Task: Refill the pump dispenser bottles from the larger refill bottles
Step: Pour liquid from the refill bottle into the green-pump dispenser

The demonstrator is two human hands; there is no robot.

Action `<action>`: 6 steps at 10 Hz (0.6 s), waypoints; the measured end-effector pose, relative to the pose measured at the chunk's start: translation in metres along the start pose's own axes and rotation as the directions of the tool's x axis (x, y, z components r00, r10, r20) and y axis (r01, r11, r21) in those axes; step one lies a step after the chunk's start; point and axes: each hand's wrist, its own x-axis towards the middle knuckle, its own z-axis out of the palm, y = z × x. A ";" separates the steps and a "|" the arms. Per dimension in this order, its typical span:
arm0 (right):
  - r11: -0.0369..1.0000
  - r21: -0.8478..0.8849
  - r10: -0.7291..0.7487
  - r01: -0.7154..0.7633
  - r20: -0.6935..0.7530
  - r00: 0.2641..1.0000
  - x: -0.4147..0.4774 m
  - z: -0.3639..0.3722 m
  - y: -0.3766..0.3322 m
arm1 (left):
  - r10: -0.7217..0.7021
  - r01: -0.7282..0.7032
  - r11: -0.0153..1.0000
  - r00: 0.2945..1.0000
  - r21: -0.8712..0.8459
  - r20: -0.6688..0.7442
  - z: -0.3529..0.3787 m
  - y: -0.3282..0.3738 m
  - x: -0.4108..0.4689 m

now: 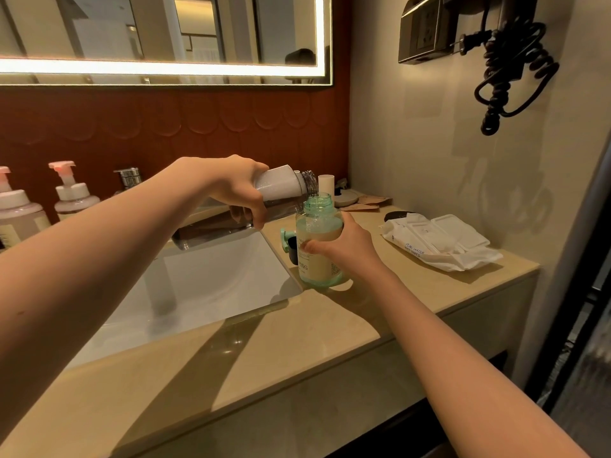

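Currently I read the pour as under way. The dispenser bottle (319,259), teal-tinted and uncapped, stands upright on the countertop (297,342), just at 3 o'clock of the sink (205,285). The right hand (347,246) is wrapped round its labelled body from the 3 o'clock side, thumb across the front, steadying it. The left hand (238,190) grasps the refill bottle (281,186) round its white-labelled upper body and holds it tipped nearly flat, entering from 10 o'clock. Its open threaded neck is just above the dispenser's mouth, and a thin clear stream shows between the two. Liquid appears to reach near the dispenser's shoulder, so I judge the fill close to complete. The teal pump head (285,236) lies on the countertop at 9 o'clock of the dispenser; whether it touches the bottle I cannot tell. Handling, as judgement: both bottles look like rigid, smooth plastic, likely slippery if wetted. The refill bottle is long and its load shifts toward the neck when tipped, so take it near mid-body. Hold the dispenser low on the label, since a nudge at the neck could tip it. Pink-pump bottles (74,196) stand at far 9 o'clock; a wipes pack (439,242) lies at 3 o'clock.
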 end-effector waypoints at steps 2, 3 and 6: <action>1.000 0.004 0.006 -0.006 0.005 1.000 0.000 0.000 0.000 | 0.004 -0.004 1.000 1.000 0.008 0.007 0.000 0.000 0.000; 1.000 0.010 0.007 -0.007 0.002 1.000 0.000 0.000 -0.001 | 0.003 -0.003 1.000 1.000 0.001 0.008 0.000 0.001 0.000; 1.000 0.004 0.005 -0.005 0.001 1.000 -0.001 0.000 -0.002 | -0.003 0.003 1.000 1.000 0.011 0.008 0.000 -0.001 0.001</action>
